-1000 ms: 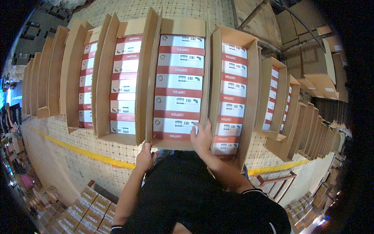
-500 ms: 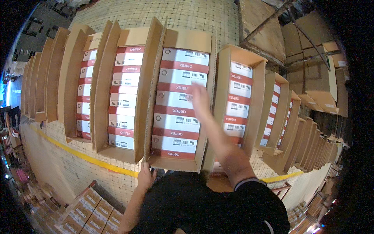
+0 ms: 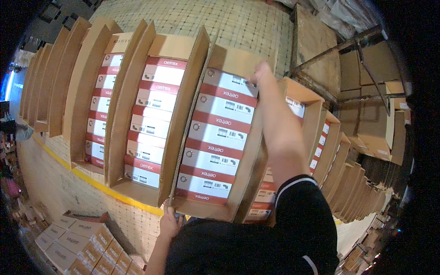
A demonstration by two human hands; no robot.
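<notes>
An open cardboard carton point(image 3: 204, 209) stands in front of me, its flaps up, holding a row of white and red shoeboxes point(image 3: 213, 130) with printed labels. At its near left corner my left hand point(image 3: 170, 223) is closed on the cardboard edge. My right arm reaches across to the far right corner. There my right hand point(image 3: 263, 72) is closed around the side edge, thumb toward the farthest shoebox; its other fingers are mostly hidden.
Similar open cartons of shoeboxes line up on the left point(image 3: 120, 181) and right point(image 3: 311, 98). A metal frame point(image 3: 337, 48) stands far right. Closed cartons point(image 3: 75, 240) are stacked at near left. A yellow line point(image 3: 103, 187) runs along the tiled floor point(image 3: 238, 23).
My right hand has moved from above the middle of the shoebox row to the carton's far right corner. My left hand stays at the near left corner. The view has tilted.
</notes>
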